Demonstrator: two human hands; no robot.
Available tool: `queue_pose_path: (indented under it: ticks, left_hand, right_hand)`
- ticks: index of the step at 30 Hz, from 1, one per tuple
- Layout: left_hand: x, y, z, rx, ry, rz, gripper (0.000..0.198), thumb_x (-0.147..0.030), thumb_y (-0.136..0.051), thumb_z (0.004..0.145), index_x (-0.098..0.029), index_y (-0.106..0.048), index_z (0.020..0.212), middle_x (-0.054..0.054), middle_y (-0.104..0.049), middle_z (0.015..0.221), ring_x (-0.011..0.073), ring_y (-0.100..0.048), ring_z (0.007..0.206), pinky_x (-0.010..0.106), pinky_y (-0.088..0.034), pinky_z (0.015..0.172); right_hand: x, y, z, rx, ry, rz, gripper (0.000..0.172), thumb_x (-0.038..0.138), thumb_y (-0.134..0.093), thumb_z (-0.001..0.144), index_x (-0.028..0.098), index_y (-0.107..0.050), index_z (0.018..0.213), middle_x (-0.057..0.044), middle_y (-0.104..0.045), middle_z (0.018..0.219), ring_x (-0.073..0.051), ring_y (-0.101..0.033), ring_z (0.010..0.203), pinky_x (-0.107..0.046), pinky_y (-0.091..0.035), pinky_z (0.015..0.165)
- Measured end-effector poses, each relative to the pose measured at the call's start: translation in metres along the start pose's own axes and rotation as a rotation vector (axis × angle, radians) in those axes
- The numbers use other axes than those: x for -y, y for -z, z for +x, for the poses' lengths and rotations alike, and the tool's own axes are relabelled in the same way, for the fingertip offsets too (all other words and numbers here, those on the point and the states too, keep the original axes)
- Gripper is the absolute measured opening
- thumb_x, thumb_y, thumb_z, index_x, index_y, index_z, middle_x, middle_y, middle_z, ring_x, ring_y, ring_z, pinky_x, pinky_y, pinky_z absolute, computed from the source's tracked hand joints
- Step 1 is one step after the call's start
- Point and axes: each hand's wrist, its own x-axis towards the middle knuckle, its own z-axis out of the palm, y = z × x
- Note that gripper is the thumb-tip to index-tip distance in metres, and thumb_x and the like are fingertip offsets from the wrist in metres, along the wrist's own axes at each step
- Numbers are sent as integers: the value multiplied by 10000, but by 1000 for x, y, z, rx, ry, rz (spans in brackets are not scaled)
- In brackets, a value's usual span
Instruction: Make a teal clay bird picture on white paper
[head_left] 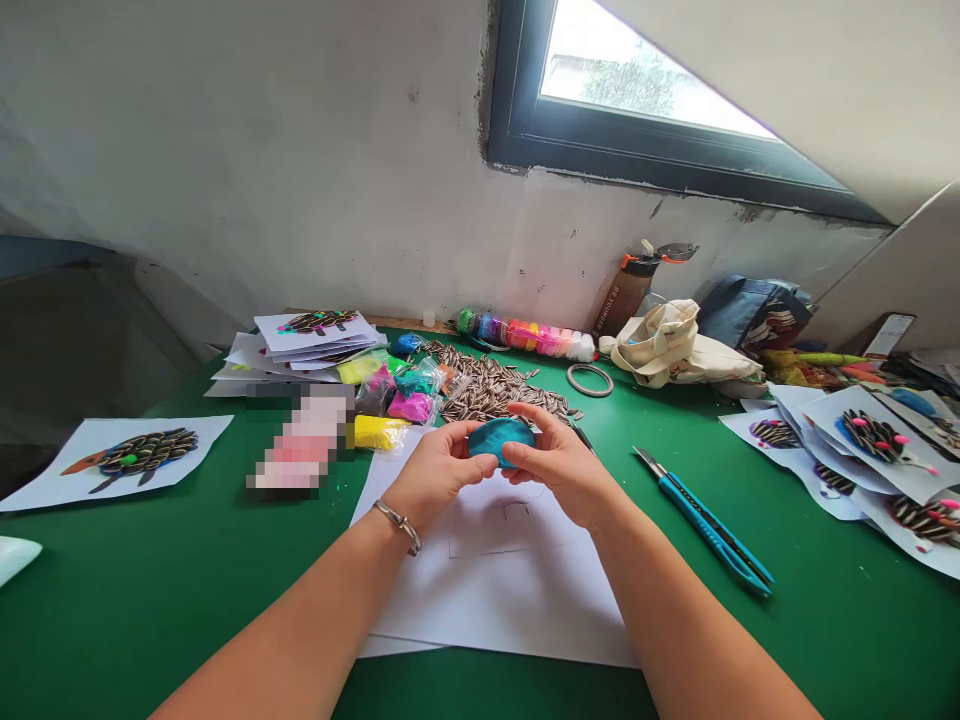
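Overhead view of 2 bare hands at a green table [142, 610], with the left hand [439, 475] and right hand [559, 470] brought together, fingers [525, 425] curled around a ball of blue-green clay [500, 441] and gripping it from both sides. The ball is held just above the top edge of a white paper sheet [487, 590], which bears a faint pencil sketch, and in front of a heap of striped sunflower seeds [491, 390]. Nearby are a bag of yellow clay [379, 432], small bags of pink and teal clay [412, 395], a row of coloured clay tubs [525, 335] and a blue craft knife [712, 530], lying to the right of the paper. A metal bracelet [399, 525] circles the left wrist. Printed seed-picture sheets [120, 462] lie to the left, and seed-covered sheets [874, 445] are stacked to the right. Possible hazards: too firm a squeeze could deform the ball, a slip could drop it among the seeds, where they might stick to the soft clay, and a wide sweep of the right arm could knock the knife. A brown bottle [626, 295] carries small lettering, too small to read with confidence; no other label is legible, and a pixelated patch [300, 440] hides part of the table
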Motion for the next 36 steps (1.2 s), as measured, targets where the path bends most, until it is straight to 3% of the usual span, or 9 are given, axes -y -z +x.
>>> queue_pose_path:
  ticks: [7, 13, 17, 25, 30, 36]
  left_hand:
    - [-3, -1, -2, 1, -20, -3, 475, -226, -749, 624, -130, -629, 1073, 17, -663, 783, 128, -566, 682, 259, -459, 646]
    - [1, 1, 1, 16, 4, -11, 482, -419, -733, 695, -141, -620, 1072, 59, -675, 890, 160, -631, 755, 297, -495, 717]
    - [3, 3, 4, -20, 7, 144, 426, -469, -615, 761, -146, -628, 1038, 59, -681, 870, 162, -648, 725, 294, -499, 686]
    - [10, 8, 11, -23, -60, 399, 240, -363, -550, 725, -147, -653, 702, 21, -627, 648, 163, -584, 626, 264, -443, 585]
    - [16, 10, 11, -2, -57, 589, 228, -354, -556, 735, -174, -688, 684, 21, -656, 624, 188, -594, 629, 279, -420, 581]
    - [16, 9, 11, -54, -61, 773, 185, -275, -545, 742, -200, -714, 728, 29, -713, 764, 207, -615, 746, 290, -409, 648]
  right_hand:
    - [-1, 4, 2, 37, 76, -15, 627, 258, -776, 683, 208, -504, 1246, 6, -648, 761, -137, -603, 605, -298, -503, 606]
    - [-2, 9, 3, 31, 55, 5, 550, 353, -746, 737, 211, -520, 1218, -6, -659, 807, -140, -629, 630, -309, -527, 647]
    - [-4, 11, 6, -49, 81, -67, 393, 406, -712, 739, 174, -610, 1039, -19, -652, 802, -131, -602, 628, -282, -513, 599]
    - [-7, 11, 9, -98, 81, -358, 236, 349, -629, 741, 160, -630, 880, 19, -573, 610, -114, -506, 544, -234, -424, 501]
    - [-16, 16, 4, -95, 52, -446, 181, 326, -623, 727, 165, -637, 807, 16, -565, 631, -118, -496, 568, -230, -424, 513]
    - [-25, 16, 0, -130, 19, -593, 177, 348, -564, 771, 194, -636, 821, 4, -597, 669, -143, -526, 604, -240, -449, 536]
